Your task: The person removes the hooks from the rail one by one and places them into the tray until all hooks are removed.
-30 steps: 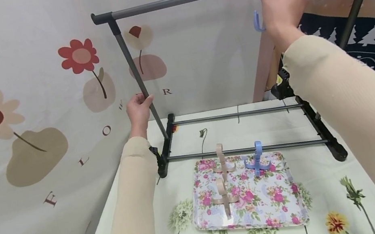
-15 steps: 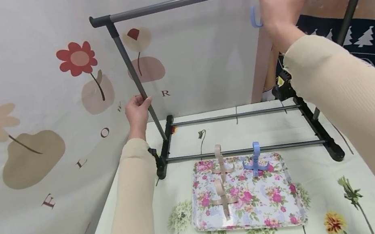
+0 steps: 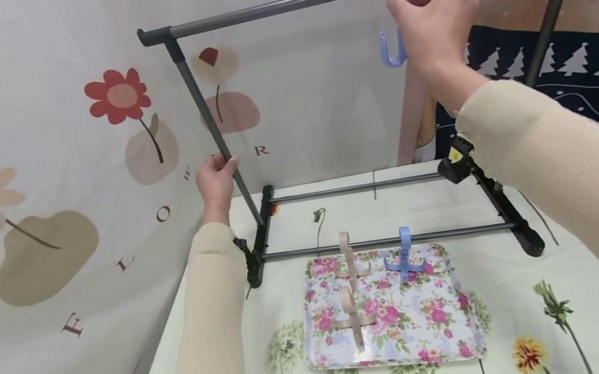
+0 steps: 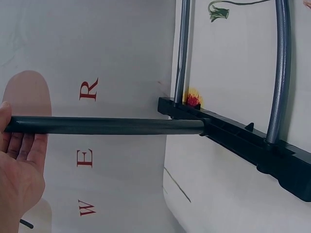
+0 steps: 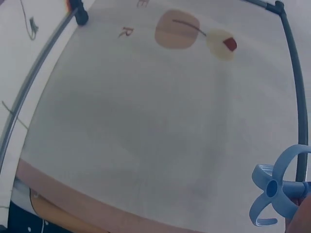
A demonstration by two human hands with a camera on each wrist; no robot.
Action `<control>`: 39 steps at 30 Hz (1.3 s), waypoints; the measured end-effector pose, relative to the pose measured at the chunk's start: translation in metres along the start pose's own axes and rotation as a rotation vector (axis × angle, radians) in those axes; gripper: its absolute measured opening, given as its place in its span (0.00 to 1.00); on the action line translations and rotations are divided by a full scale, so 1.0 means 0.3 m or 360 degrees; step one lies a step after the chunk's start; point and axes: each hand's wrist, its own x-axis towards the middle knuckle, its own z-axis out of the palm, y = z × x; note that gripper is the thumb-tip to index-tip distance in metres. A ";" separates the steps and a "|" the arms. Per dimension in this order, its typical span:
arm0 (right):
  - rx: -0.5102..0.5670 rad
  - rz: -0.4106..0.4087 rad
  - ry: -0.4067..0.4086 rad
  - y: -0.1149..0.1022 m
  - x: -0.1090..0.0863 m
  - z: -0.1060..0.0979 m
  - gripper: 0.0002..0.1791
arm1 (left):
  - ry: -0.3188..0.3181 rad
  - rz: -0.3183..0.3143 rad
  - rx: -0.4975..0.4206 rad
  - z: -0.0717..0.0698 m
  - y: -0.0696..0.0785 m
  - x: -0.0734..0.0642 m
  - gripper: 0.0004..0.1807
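My right hand [image 3: 435, 21] pinches a light blue multi-prong hook [image 3: 396, 54] by its stem, just below the clothes rack's dark grey top bar [image 3: 283, 6]. The hook's curled upper end overlaps the bar; whether it fully wraps round it I cannot tell. In the right wrist view, curved prongs of the hook [image 5: 272, 189] spread out beside the bar, and only a bit of the hand shows. My left hand [image 3: 215, 184] holds the rack's left upright [image 3: 205, 110], thumb in front. In the left wrist view its fingers [image 4: 22, 145] lie behind that pole.
On the tablecloth, a floral tray [image 3: 417, 338] bears two beige hooks [image 3: 355, 322] and another blue hook [image 3: 404, 262]. The rack's black feet [image 3: 528, 239] and lower rods [image 3: 358, 188] stand behind it. A printed curtain [image 3: 26, 93] hangs at the left and back.
My right hand and the blue hook have shifted left along the top bar, and more of the hook shows. My left hand keeps its place on the upright. The whole view has drifted slightly.
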 end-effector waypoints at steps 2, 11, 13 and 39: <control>0.0028 0.0004 -0.0027 0.000 -0.012 0.002 0.17 | -0.0001 0.0007 -0.0002 -0.003 0.000 0.001 0.15; 0.0098 -0.0052 -0.0143 0.003 -0.071 -0.005 0.18 | -0.0002 0.0002 0.0006 -0.015 0.000 -0.002 0.17; 0.0101 -0.0067 -0.0166 0.009 -0.082 -0.009 0.18 | -0.0003 0.0005 0.0002 -0.017 -0.002 0.001 0.17; 0.0159 0.0149 -0.0538 0.097 -0.222 -0.073 0.16 | -0.0004 -0.0021 0.0025 -0.035 -0.005 0.000 0.18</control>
